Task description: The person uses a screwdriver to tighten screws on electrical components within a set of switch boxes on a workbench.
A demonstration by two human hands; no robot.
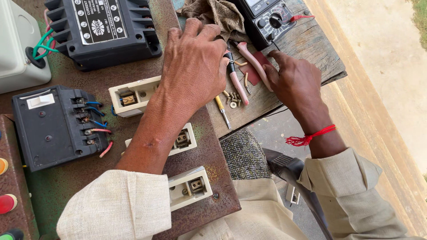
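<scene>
My left hand [195,62] lies flat, fingers spread, over a cream porcelain fuse carrier [129,95] on a rusty metal panel [209,151]. My right hand [291,80] rests on a wooden bench [311,49], fingertips on a dark red patch by the pink handles of pliers [249,66]. Several small screws [231,98] and a yellow-handled screwdriver [221,109] lie between the hands. A red thread circles the right wrist.
Two more cream fuse carriers [184,140] [191,186] sit on the panel. A black wired unit [58,124], a black meter [104,31] and a white box [20,44] stand left. A multimeter [267,20] and brown cloth [213,13] lie behind.
</scene>
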